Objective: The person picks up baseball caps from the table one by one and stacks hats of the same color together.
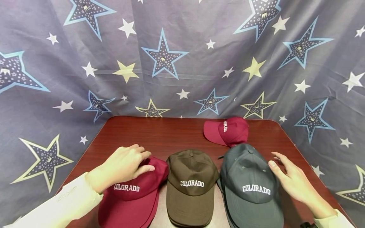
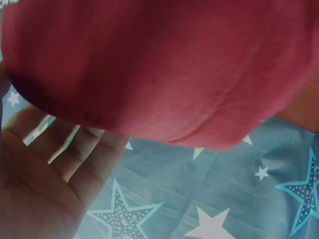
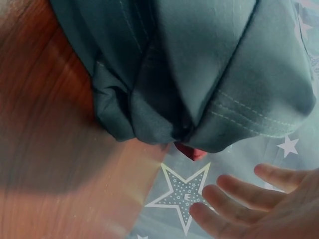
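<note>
My left hand (image 1: 125, 164) is at the crown of a dark red baseball cap (image 1: 128, 205) lettered COLORADO, at the front left. In the left wrist view its fingers (image 2: 65, 149) are fairly straight and pass behind the cap's edge; whether they touch it I cannot tell. To the right of that cap lies a brown baseball cap (image 1: 191, 183), then a dark grey one (image 1: 251, 177), both with the same white lettering. Just off the grey cap's right side is my right hand (image 1: 295, 179), fingers spread and holding nothing.
Another red cap (image 1: 233, 131) lies sideways on the reddish-brown table (image 1: 159, 133), behind the grey cap. Extra brim edges show under the front caps. A star-patterned grey cloth (image 1: 182, 63) hangs around the table's back and sides.
</note>
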`<action>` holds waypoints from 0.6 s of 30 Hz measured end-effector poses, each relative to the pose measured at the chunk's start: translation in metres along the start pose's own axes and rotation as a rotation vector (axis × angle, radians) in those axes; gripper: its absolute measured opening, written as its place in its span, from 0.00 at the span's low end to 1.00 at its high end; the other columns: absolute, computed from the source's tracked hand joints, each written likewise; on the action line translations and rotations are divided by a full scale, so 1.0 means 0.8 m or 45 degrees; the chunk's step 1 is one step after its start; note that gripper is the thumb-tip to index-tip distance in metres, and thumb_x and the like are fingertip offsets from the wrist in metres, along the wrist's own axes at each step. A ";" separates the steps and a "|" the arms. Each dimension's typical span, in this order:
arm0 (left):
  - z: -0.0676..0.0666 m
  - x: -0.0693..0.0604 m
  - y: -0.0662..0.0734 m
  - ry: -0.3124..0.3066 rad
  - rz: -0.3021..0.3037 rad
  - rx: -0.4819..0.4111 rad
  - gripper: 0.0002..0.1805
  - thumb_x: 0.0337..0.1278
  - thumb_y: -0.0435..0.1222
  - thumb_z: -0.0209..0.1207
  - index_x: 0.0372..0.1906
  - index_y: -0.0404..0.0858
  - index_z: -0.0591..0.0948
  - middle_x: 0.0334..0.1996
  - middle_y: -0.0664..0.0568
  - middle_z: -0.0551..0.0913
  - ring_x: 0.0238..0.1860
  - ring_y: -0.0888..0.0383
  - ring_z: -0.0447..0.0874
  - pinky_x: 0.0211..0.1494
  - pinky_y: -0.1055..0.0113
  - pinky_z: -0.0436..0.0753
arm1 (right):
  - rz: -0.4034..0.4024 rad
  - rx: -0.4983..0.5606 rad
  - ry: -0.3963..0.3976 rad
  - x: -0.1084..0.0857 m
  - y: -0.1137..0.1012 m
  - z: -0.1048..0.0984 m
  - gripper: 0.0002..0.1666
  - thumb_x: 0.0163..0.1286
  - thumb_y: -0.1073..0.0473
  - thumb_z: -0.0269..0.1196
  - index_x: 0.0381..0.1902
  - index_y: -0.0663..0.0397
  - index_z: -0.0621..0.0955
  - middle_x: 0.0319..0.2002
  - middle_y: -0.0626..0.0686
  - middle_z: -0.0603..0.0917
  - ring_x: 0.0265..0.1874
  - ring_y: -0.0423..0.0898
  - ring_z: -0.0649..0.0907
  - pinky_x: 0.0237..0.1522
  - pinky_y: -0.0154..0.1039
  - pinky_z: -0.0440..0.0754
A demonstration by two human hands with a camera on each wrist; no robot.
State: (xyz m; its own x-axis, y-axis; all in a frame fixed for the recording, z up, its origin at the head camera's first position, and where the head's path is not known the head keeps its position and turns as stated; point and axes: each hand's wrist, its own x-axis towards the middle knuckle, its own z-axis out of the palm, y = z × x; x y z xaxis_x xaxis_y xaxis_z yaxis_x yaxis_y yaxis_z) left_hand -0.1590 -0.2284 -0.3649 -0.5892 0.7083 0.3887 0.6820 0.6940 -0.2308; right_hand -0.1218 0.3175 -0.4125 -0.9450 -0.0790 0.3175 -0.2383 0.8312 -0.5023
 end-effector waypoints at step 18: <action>0.002 0.105 0.011 -0.118 -0.050 -0.145 0.25 0.66 0.59 0.61 0.51 0.43 0.88 0.43 0.50 0.86 0.46 0.49 0.85 0.40 0.51 0.86 | -0.008 0.004 -0.022 0.006 0.002 -0.012 0.33 0.79 0.47 0.57 0.75 0.54 0.68 0.66 0.71 0.73 0.63 0.72 0.72 0.54 0.69 0.68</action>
State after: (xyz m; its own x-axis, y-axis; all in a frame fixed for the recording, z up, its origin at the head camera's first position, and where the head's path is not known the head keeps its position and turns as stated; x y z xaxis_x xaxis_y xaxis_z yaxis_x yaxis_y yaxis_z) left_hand -0.2034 -0.1624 -0.3354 -0.6503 0.6934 0.3103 0.6991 0.7061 -0.1126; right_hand -0.1241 0.3239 -0.4038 -0.9473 -0.0935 0.3065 -0.2446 0.8290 -0.5029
